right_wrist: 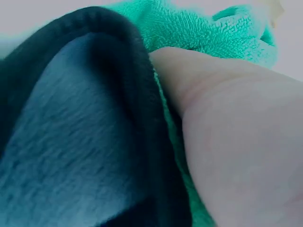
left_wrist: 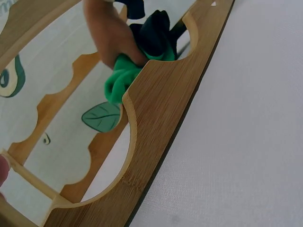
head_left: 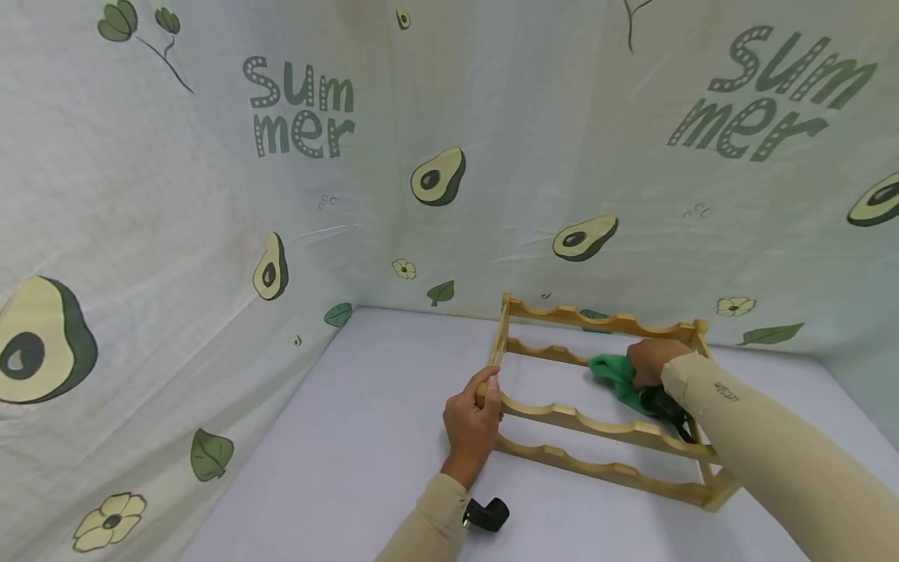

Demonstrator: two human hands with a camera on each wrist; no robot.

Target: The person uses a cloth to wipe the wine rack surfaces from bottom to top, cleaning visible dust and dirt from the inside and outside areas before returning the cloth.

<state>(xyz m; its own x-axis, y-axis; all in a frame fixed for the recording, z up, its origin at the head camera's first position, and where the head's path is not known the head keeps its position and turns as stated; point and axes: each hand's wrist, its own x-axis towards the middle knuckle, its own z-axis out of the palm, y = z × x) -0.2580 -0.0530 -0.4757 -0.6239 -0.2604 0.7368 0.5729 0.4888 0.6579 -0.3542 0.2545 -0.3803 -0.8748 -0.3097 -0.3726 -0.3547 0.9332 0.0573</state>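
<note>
A bamboo wine rack [head_left: 597,425] with scalloped rails stands on the white table, two tiers high. My left hand [head_left: 472,417] grips its front left upper corner, thumb over the end of the rail. Inside the rack's frame, toward the right end, my right hand [head_left: 649,363] holds a bunched cloth [head_left: 618,373], green and fluffy on one face. A dark, smooth part of the cloth [right_wrist: 85,132] fills the left of the right wrist view. From the left wrist view, the cloth [left_wrist: 120,80] shows behind the scalloped front rail [left_wrist: 156,99]. The right fingertips are hidden in the fabric.
White table surface [head_left: 337,453] extends to the left of the rack and in front of it. A hanging sheet [head_left: 379,211] printed with avocados and leaves encloses the back and sides, close behind the rack. A small black device [head_left: 488,515] sits beside the left wrist.
</note>
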